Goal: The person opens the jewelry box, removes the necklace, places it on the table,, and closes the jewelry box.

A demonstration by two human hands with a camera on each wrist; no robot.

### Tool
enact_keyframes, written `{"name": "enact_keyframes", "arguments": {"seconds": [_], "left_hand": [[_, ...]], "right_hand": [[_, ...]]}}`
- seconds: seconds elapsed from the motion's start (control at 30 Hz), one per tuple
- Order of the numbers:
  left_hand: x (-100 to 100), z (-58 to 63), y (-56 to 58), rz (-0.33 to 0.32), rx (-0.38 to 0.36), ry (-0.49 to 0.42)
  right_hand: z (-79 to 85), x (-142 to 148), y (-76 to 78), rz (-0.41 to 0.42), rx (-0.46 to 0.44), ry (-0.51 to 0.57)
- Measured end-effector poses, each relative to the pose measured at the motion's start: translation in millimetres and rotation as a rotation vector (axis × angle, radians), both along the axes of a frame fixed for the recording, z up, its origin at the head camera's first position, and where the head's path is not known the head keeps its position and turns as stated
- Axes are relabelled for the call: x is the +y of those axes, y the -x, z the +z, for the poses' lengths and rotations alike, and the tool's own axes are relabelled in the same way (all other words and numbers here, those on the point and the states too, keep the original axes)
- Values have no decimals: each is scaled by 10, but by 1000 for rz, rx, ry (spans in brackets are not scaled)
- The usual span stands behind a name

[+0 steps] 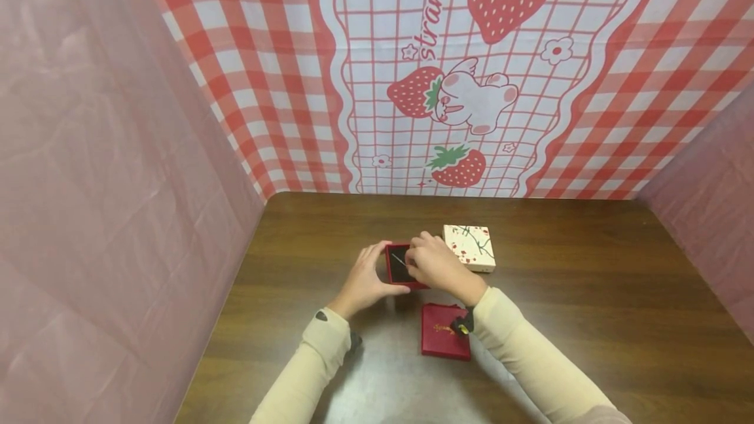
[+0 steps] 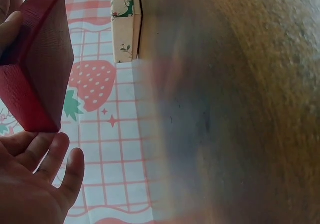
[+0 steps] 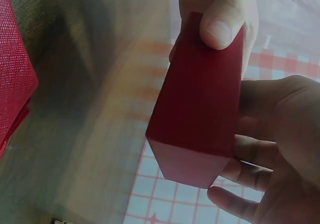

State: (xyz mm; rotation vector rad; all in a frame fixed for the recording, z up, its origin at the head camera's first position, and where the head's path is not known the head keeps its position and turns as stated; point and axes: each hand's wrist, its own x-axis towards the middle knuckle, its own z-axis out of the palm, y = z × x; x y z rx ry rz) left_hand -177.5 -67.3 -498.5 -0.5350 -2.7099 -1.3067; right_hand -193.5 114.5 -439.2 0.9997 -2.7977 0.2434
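My left hand (image 1: 366, 281) grips a small red box (image 2: 42, 69) by its side, thumb along one edge and fingers at the other. The box is raised off the table, and its black-lined inside (image 1: 398, 264) faces up in the head view. A thin silvery strand (image 1: 398, 258) crosses the lining and runs to the fingertips of my right hand (image 1: 432, 262). These fingers are curled together over the box's right part and pinch the strand. In the right wrist view, the right hand's fingers (image 3: 255, 151) are at the box's open side, their tips partly hidden.
A flat red square piece with gold lettering (image 1: 443, 339) lies on the brown table (image 1: 589, 293), partly under my right wrist. Behind my right hand sits a cream box with red flowers and dark branches (image 1: 471, 246). A strawberry-print cloth (image 1: 377, 84) hangs at the back.
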Motion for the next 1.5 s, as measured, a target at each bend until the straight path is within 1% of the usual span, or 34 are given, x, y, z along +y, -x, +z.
{"name": "enact_keyframes", "arguments": {"seconds": [0.27, 0.43, 0.73, 0.93, 1.27, 1.4, 1.5], "left_hand": [[-13, 23, -6, -5, -22, -14], [-19, 34, -5, 1, -32, -15], [-22, -9, 4, 5, -18, 9], [-32, -25, 13, 13, -9, 15], [-84, -81, 45, 18, -73, 36], [-105, -106, 41, 27, -109, 32], [-114, -138, 44, 36, -122, 43]], "right_hand": [[-29, 25, -7, 3, 17, 91], [-28, 34, -15, 20, 25, 101], [-45, 25, -15, 0, -45, 65], [-101, 23, -3, -1, -80, 94], [-236, 65, 31, -12, -82, 181], [-268, 82, 39, -14, -108, 193], [-289, 98, 44, -25, -159, 184]]}}
